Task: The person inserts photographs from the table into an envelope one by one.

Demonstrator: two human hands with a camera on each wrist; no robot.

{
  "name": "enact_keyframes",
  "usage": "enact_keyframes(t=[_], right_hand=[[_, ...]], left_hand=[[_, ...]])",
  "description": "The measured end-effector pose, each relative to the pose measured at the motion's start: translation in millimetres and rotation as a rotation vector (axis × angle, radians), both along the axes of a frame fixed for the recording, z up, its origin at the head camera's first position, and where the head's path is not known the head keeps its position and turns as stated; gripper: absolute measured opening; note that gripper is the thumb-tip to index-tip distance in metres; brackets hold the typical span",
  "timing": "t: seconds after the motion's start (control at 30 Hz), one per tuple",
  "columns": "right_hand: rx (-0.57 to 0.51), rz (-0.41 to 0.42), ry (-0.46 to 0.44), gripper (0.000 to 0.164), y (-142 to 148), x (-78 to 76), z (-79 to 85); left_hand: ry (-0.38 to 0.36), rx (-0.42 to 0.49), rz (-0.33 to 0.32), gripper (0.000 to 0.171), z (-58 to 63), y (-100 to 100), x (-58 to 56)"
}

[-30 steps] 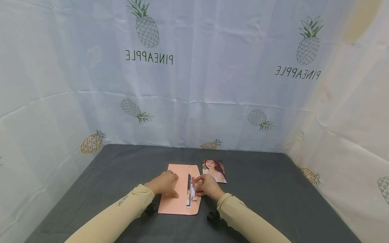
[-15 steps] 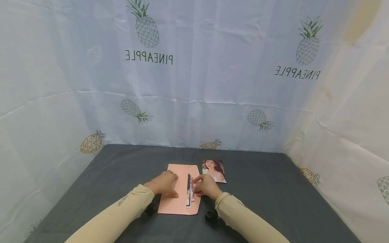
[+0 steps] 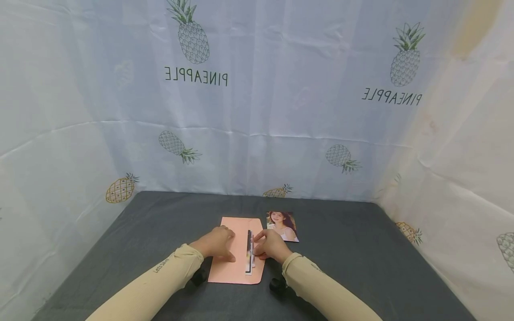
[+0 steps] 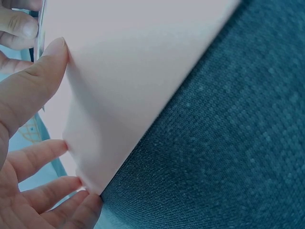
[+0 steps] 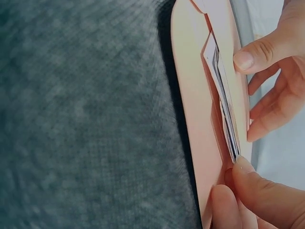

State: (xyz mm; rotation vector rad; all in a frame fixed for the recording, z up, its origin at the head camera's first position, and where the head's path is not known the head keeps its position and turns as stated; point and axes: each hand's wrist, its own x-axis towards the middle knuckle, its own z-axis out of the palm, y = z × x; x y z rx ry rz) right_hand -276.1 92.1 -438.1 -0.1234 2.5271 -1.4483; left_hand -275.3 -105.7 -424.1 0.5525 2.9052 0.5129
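A pink envelope (image 3: pixel 226 273) lies on the dark table, its flap side towards the right. From its mouth stick out several photos (image 5: pixel 220 86) in a thin stack, which shows as a narrow strip in the head view. My left hand (image 3: pixel 217 242) rests on the envelope's left part, thumb and fingers spread; in the left wrist view the thumb (image 4: pixel 35 78) presses its surface. My right hand (image 3: pixel 271 245) is at the mouth over the flap, thumb and finger pinching the end of the stack in the right wrist view. Its other fingers are partly hidden.
A loose photo (image 3: pixel 283 226) of a person with long hair lies on the table just beyond my right hand. The dark cloth (image 3: pixel 341 254) covers the table. White curtains (image 3: pixel 257 102) printed with pineapples hang behind and at both sides.
My right hand has moved slightly left, and the photo at its fingers has slid deeper into the envelope, lining up closer with the stack. The left hand stays put.
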Motion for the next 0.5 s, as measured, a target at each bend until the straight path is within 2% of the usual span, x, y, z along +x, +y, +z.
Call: enact_keyframes(t=[0.5], right_hand=[[-0.003, 0.022, 0.03, 0.026, 0.3, 0.4, -2.2]], left_hand=[[0.012, 0.005, -0.003, 0.07, -3.2, 0.8, -0.3]])
